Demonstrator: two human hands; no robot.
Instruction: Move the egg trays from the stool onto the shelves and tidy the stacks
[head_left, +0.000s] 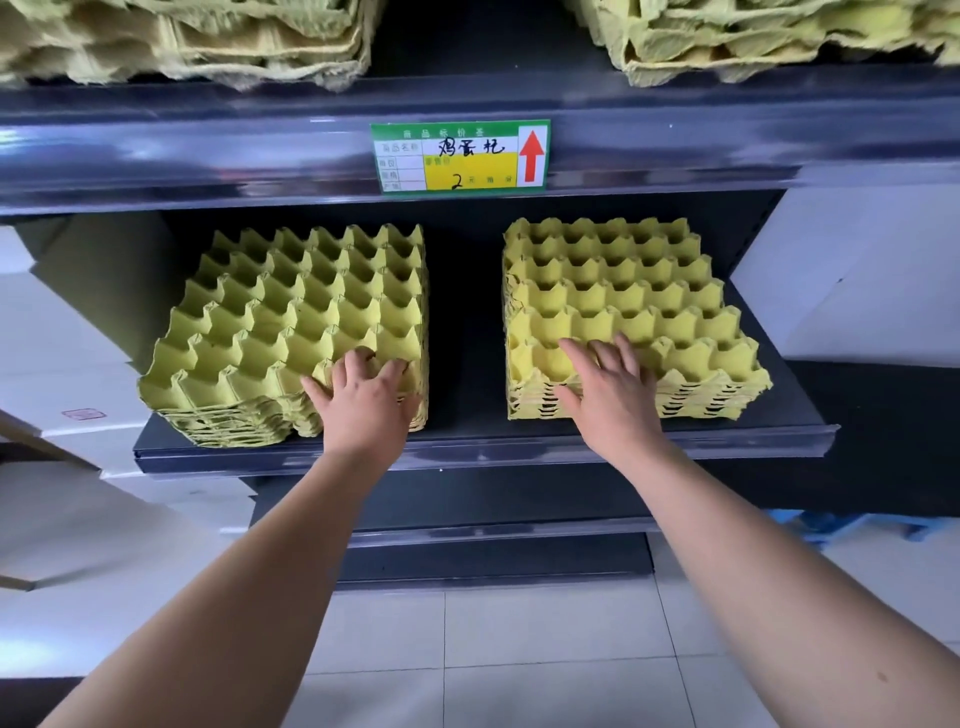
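Note:
Two stacks of yellow egg trays sit side by side on a dark shelf. The left stack is turned slightly askew, its front left corner near the shelf edge. My left hand rests on its front right corner, fingers spread over the top tray. The right stack lies squarer to the shelf. My right hand lies flat on its front edge, left of centre, with straight fingers. Neither hand grips anything. No stool is visible.
An upper shelf carries two more tray stacks and a green and yellow price label. White boxes stand at the left, a white panel at the right. A lower shelf edge and tiled floor lie below.

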